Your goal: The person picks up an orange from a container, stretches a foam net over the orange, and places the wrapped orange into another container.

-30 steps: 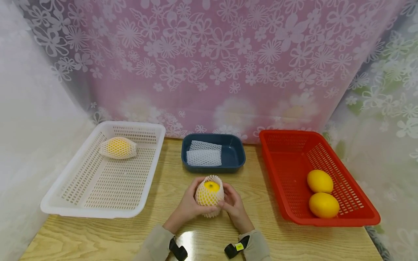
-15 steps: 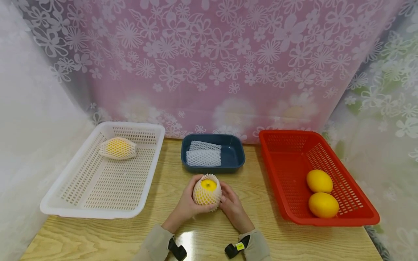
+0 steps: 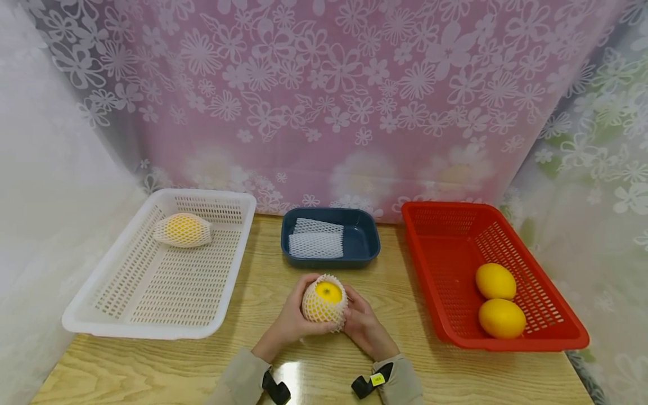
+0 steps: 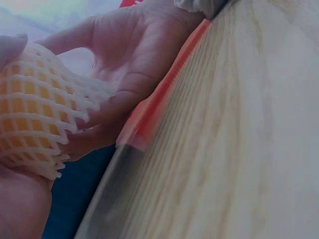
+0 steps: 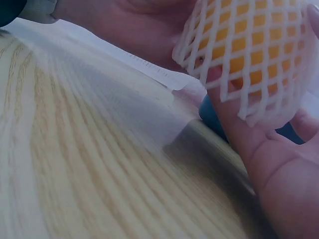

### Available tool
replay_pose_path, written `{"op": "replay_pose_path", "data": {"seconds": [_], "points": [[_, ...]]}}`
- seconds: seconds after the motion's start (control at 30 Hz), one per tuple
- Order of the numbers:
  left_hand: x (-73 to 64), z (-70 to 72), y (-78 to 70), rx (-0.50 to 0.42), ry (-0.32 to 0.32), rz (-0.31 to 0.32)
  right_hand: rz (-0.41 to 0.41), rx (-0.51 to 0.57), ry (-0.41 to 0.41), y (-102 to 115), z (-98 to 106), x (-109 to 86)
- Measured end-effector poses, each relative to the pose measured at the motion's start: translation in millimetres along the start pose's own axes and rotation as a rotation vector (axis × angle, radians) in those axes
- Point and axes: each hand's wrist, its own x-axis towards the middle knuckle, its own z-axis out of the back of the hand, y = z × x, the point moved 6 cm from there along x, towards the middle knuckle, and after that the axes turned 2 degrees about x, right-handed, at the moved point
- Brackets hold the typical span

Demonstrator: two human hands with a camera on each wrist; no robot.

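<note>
Fruit [image 3: 329, 291] in a net [image 3: 318, 311] is held over the table [image 3: 326, 374], the left hand [image 3: 289, 318] gripping its side, likely for support, the right hand [image 3: 367, 328] pinching the net's edge, likely for control.

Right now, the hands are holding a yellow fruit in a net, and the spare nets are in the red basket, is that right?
Not quite: the spare nets are in the blue tray, not the red basket, as the head view shows. The hands are indeed holding a yellow fruit in a net.
</note>
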Motion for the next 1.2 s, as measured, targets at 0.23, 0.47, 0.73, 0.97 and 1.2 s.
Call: {"op": "replay_pose_path", "data": {"seconds": [0.23, 0.47, 0.73, 0.97, 1.2], "points": [[-1.2, -2.4, 0.4, -0.052, -0.007, 0.004, 0.025, 0.038, 0.028, 1.7, -1.4, 0.0], [-3.7, -1.1, 1.3, -0.08, 0.001, 0.027, 0.028, 0.044, 0.022, 1.0, -1.7, 0.1], [-0.3, -0.4, 1.4, -0.061, 0.025, -0.009, 0.029, 0.069, -0.016, 2.0, -0.2, -0.8], [0.6, -3.1, 0.1, -0.004, 0.046, 0.028, 0.056, 0.026, -0.029, 4.9, -0.2, 0.2], [-0.1, -3.1, -1.6, 0.007, -0.026, 0.076, 0.029, -0.021, -0.051, -0.4, 1.3, 1.3]]}}
